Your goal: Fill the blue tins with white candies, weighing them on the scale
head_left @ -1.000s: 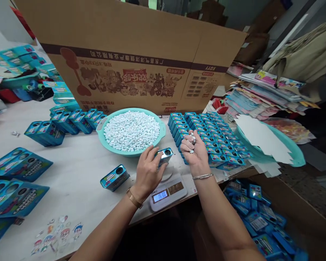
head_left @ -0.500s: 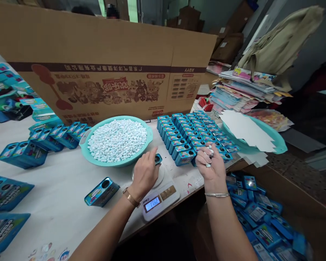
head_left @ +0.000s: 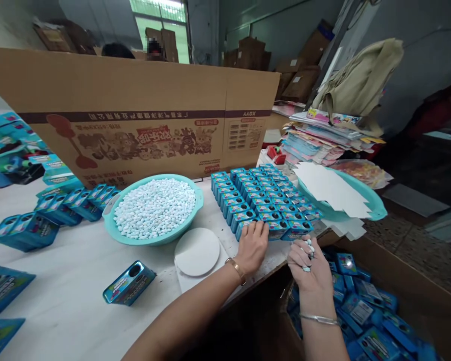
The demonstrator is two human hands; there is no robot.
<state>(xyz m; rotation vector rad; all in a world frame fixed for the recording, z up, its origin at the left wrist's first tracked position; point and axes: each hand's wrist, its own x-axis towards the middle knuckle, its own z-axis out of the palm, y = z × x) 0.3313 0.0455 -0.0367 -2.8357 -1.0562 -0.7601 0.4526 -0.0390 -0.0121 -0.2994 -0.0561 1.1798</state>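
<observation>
My left hand is at the near edge of the block of small blue candy boxes, its fingers closed over a box in the front row, which it mostly hides. Palm up to the right, my right hand curls around several small pale candies. A white kitchen scale with a bare round plate sits left of my left hand; my forearm covers its display. Behind the scale stands a turquoise basin full of pale candies. One blue box with a round hole stands apart at the left.
A large cardboard panel stands behind the basin. More blue boxes line the left. At the right are a second turquoise basin with white card, paper stacks and a red tape dispenser. Below, a carton holds loose blue boxes.
My left hand has moved right, taking a small blue box from the scale to the front of the block. My right hand has shifted lower, still holding candies. The camera view has tilted up.
</observation>
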